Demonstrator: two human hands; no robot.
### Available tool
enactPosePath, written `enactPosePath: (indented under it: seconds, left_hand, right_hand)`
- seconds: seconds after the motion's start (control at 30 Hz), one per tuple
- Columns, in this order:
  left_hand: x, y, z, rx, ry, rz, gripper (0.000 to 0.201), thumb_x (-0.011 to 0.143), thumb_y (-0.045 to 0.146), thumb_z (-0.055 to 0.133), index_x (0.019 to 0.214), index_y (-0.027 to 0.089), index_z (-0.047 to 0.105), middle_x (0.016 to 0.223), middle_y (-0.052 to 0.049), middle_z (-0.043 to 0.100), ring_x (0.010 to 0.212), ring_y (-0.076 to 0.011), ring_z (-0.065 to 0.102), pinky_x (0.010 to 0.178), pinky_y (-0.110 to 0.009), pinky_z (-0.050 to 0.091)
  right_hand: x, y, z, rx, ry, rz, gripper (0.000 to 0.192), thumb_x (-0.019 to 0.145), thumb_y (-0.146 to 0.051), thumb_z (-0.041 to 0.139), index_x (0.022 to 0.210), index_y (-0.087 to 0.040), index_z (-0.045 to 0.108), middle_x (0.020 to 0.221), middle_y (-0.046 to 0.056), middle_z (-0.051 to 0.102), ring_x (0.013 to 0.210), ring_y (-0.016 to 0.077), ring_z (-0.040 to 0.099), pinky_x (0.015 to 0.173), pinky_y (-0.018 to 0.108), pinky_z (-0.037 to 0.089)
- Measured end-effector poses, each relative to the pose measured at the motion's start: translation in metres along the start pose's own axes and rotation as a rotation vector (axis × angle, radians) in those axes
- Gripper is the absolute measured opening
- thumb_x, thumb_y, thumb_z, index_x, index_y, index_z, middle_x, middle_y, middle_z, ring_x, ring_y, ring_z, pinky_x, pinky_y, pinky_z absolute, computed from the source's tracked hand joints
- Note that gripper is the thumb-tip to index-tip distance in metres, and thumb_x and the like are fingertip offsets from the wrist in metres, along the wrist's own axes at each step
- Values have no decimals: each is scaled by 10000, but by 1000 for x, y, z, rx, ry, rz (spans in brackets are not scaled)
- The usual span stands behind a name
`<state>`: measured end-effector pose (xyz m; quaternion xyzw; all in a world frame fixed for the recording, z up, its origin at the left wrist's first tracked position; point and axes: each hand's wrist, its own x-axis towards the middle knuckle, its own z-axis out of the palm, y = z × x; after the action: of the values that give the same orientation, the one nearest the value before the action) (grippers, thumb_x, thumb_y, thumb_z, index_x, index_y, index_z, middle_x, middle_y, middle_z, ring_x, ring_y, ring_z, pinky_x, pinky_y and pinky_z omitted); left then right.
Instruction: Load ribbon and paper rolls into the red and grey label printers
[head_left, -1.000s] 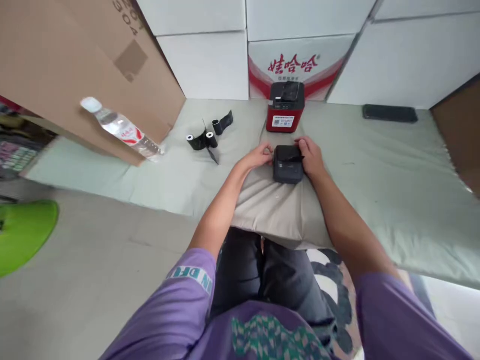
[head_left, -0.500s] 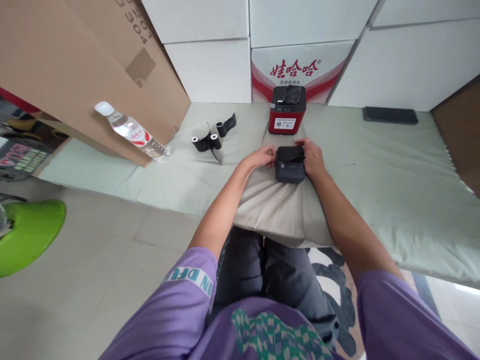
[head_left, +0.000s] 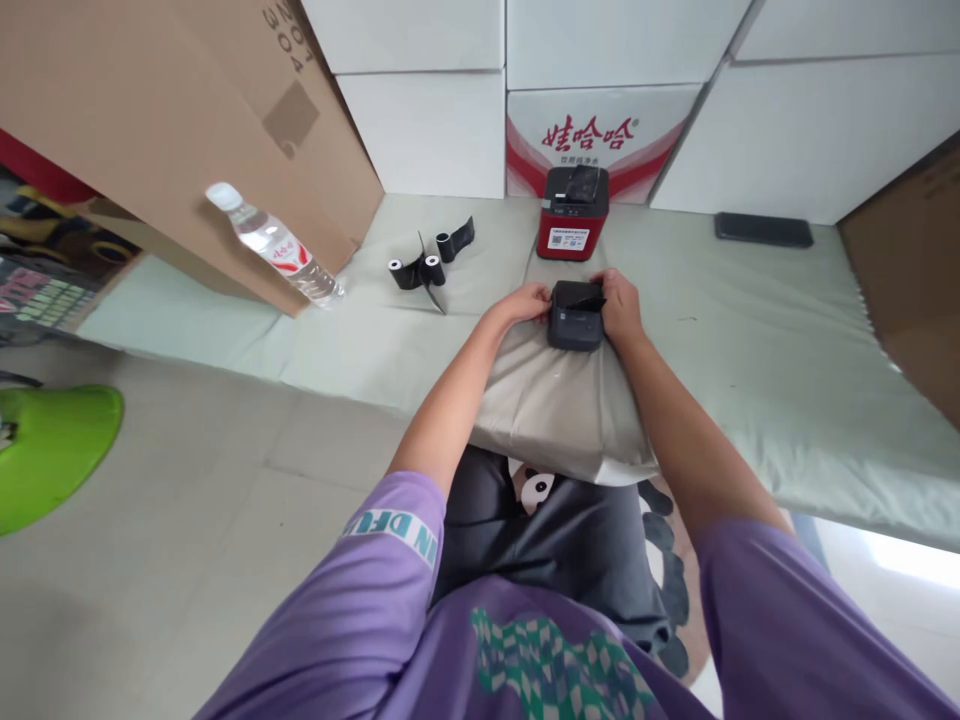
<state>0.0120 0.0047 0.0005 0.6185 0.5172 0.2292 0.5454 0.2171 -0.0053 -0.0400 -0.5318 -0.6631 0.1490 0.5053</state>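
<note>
**Mia:** What is the person holding?

**Ben:** A small black boxy plastic printer (head_left: 576, 315). It sits on a grey-beige soft cushion (head_left: 559, 410) on the person's lap, at the near edge of the pale green mat (head_left: 750, 330).

**Mia:** How are the hands on it?

**Ben:** The left hand (head_left: 525, 302) is against its left side, fingers curled in close. The right hand (head_left: 619, 305) wraps the right side, with the fingers bent over the top back edge. Both hands touch it, one on each side.

**Mia:** Is it heavy?

**Ben:** I think not. It looks small and hard, like a light toy box. It will not bend. The sides look smooth, so it could slip.

**Mia:** Where is the best place to hold it?

**Ben:** By the two flat sides, I would say, like now. The lid on top may flip open, so do not pull there. And the cushion is squishy, so the printer can wobble on it.

**Mia:** What else is near?

**Ben:** A red and black boxy printer (head_left: 573, 213) stands just behind. Some small black paper rolls (head_left: 429, 265) lie to the left, and a clear plastic water bottle (head_left: 274, 244) leans there too.
</note>
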Motion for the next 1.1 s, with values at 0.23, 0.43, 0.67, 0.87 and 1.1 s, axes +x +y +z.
enactPosePath:
  seconds: [0.23, 0.43, 0.67, 0.87, 1.1]
  left_hand:
    - [-6, 1, -2, -142, -20, -7, 254, 947, 1, 458, 788, 199, 475, 561, 17, 591, 519, -118, 567, 605, -233, 435]
    - [-8, 8, -10, -16, -105, -43, 275, 967, 26, 460, 742, 173, 520, 575, -24, 643, 557, -117, 624, 607, -223, 441]
    - [-5, 14, -21, 112, -247, -79, 291, 884, 35, 521, 633, 113, 645, 638, -75, 697, 586, -120, 674, 523, -214, 385]
    - [-8, 8, -22, 90, -262, -1, 366, 925, -13, 455, 634, 106, 643, 509, -15, 589, 456, -67, 531, 503, -195, 362]
    - [-10, 12, -24, 124, -262, -11, 377, 897, -15, 442, 605, 122, 638, 484, -14, 549, 437, -80, 480, 483, -200, 365]
  right_hand:
    - [2, 5, 2, 44, 11, 40, 823, 942, -915, 193, 867, -242, 661, 851, 62, 712, 872, 238, 658, 874, 403, 522]
    - [3, 5, 1, 55, -4, 64, 861, 920, -941, 196, 876, -235, 687, 885, 76, 736, 893, 243, 677, 896, 411, 527]
    - [5, 14, 2, 136, -70, 160, 874, 884, -972, 273, 878, -237, 745, 867, 55, 749, 910, 250, 692, 956, 435, 560]
    - [7, 14, 0, 219, -156, 229, 893, 890, -960, 311, 950, -224, 813, 975, 87, 808, 1013, 278, 736, 1045, 476, 563]
    - [6, 3, -3, 210, -176, 245, 939, 931, -925, 263, 1014, -181, 830, 1070, 127, 828, 1080, 275, 749, 1097, 466, 541]
